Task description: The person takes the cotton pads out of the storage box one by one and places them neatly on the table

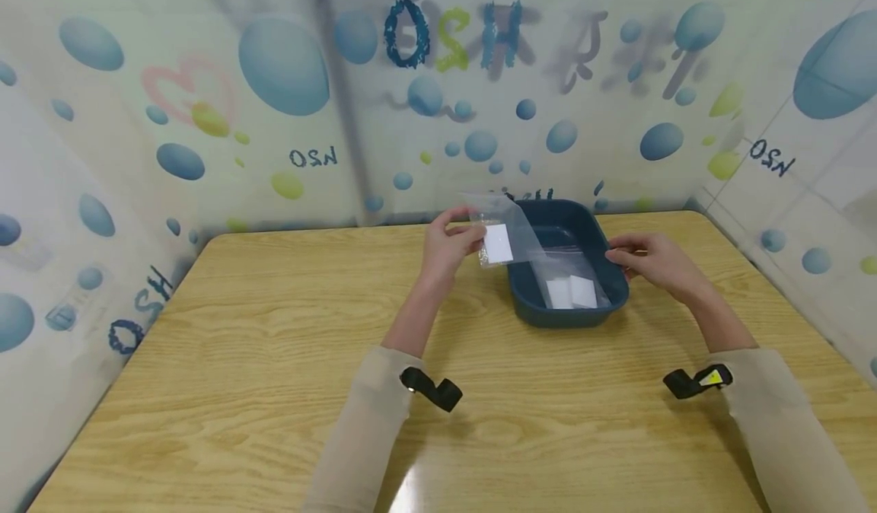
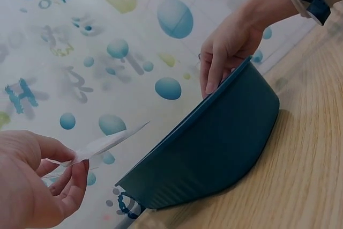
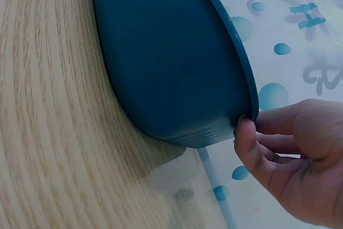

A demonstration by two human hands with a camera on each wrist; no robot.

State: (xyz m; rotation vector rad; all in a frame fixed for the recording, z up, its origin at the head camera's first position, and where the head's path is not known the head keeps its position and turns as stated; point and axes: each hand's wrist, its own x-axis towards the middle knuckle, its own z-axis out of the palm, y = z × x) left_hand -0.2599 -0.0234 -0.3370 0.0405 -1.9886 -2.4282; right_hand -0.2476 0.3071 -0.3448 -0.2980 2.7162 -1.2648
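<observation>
Between thumb and fingers, my left hand (image 1: 445, 248) pinches a clear plastic bag (image 1: 498, 243) with a white card or label in it. The bag is held up at the left side of a dark blue plastic basin (image 1: 567, 318), partly over its rim. More clear bags (image 1: 571, 291) with white pieces lie inside the basin. My right hand (image 1: 656, 263) holds the basin's right rim. In the right wrist view the thumb and a finger of the right hand (image 3: 295, 159) pinch that rim. The left wrist view shows the bag (image 2: 110, 142) nearly edge-on.
The basin stands near the far edge of a wood-grain table (image 1: 288, 330). Behind the table hangs a patterned curtain (image 1: 438, 117) with blue and green drops and letters. Similar sheeting continues along the left and right sides. Dark straps (image 1: 432, 390) are on both wrists.
</observation>
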